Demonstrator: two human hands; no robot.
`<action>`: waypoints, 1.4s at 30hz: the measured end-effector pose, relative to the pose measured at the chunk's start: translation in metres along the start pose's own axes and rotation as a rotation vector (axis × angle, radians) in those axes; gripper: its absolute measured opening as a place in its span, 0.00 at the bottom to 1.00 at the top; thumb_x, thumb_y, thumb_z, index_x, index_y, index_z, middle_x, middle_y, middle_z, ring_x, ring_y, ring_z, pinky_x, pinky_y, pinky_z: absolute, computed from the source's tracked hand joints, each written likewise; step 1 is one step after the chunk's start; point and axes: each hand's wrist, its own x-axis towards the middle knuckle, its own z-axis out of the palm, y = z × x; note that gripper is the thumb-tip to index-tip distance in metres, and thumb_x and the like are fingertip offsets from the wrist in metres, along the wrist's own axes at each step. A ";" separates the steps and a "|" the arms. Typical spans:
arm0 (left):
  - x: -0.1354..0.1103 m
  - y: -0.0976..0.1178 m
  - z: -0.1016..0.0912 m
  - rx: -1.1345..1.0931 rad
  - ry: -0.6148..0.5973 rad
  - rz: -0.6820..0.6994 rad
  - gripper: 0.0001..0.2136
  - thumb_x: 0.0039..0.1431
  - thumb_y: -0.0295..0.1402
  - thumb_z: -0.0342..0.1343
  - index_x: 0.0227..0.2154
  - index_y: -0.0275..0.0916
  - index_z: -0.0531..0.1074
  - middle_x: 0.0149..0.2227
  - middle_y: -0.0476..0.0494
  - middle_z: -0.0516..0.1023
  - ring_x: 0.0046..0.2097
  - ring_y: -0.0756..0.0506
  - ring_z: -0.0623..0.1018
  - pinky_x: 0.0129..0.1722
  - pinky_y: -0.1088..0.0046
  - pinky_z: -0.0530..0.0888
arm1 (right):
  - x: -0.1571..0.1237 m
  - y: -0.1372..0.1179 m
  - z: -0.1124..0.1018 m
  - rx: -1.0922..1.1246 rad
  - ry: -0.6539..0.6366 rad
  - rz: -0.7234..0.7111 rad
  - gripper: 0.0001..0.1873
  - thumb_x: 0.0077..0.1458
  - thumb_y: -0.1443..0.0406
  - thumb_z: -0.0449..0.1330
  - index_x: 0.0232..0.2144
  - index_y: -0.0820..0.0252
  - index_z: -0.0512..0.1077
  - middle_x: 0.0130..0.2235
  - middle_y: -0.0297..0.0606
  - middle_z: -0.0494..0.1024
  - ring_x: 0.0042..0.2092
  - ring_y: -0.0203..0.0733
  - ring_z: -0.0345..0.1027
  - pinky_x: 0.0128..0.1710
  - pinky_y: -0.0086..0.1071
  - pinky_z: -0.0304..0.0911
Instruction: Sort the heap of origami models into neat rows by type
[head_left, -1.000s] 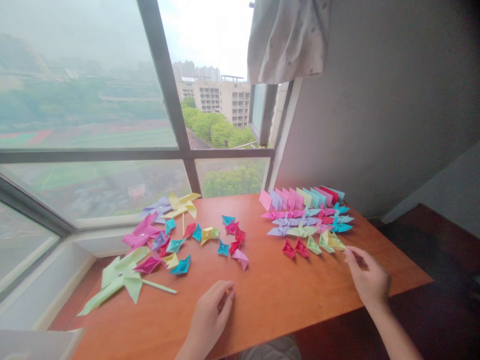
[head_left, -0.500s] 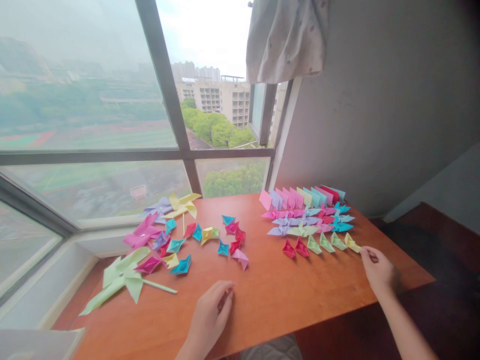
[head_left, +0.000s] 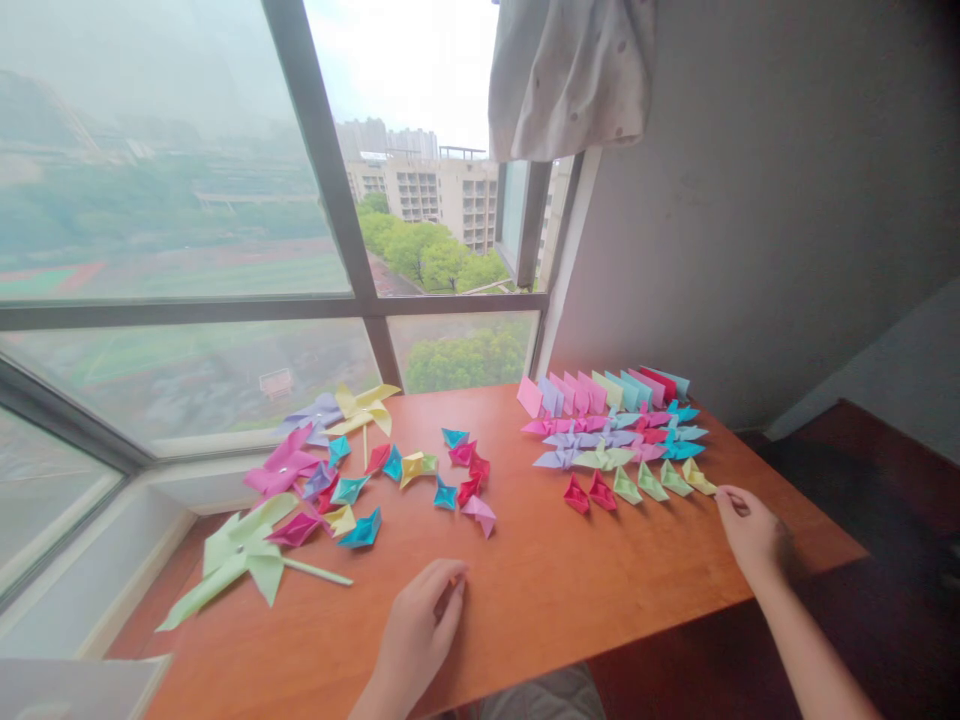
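Observation:
My right hand (head_left: 756,530) pinches the near right tip of a yellow paper boat (head_left: 697,477), which stands at the right end of a row. Beside it in that row are several light green paper boats (head_left: 652,482) and two red ones (head_left: 601,491). My left hand (head_left: 424,622) rests on the table's near part, fingers curled together, with nothing visible in them. The closest folded piece to it is a pink paper boat (head_left: 478,514), apart from the hand.
Behind the boat row lie rows of paper cranes (head_left: 604,456) and upright folded papers (head_left: 577,392). Loose paper boats (head_left: 361,528) and pinwheels, one light green (head_left: 244,550), spread over the left of the wooden table (head_left: 540,590). A window (head_left: 367,300) borders the far side.
The yellow boat has shifted slightly left, closer to the green boats, with my right hand at its tip. My left hand has stayed in place. The view has shifted a little.

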 end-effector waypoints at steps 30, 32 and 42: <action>0.003 0.010 -0.004 -0.023 0.007 -0.016 0.09 0.64 0.34 0.49 0.38 0.41 0.75 0.35 0.42 0.81 0.34 0.44 0.81 0.34 0.72 0.78 | -0.008 -0.013 -0.008 0.001 0.051 0.010 0.25 0.52 0.50 0.53 0.40 0.62 0.78 0.35 0.47 0.82 0.37 0.53 0.75 0.32 0.38 0.64; 0.004 0.011 -0.005 -0.033 0.022 -0.032 0.09 0.64 0.34 0.49 0.38 0.41 0.75 0.35 0.42 0.80 0.34 0.44 0.80 0.33 0.71 0.77 | -0.014 -0.022 -0.011 -0.005 0.100 -0.016 0.26 0.54 0.50 0.52 0.41 0.63 0.78 0.35 0.48 0.81 0.36 0.52 0.75 0.33 0.38 0.64; 0.018 0.007 -0.007 -0.049 0.060 -0.086 0.09 0.62 0.31 0.49 0.38 0.40 0.75 0.37 0.42 0.80 0.33 0.45 0.79 0.29 0.74 0.75 | -0.097 -0.137 0.009 0.330 -0.152 -0.406 0.18 0.60 0.53 0.55 0.36 0.60 0.77 0.36 0.44 0.81 0.34 0.44 0.74 0.34 0.34 0.69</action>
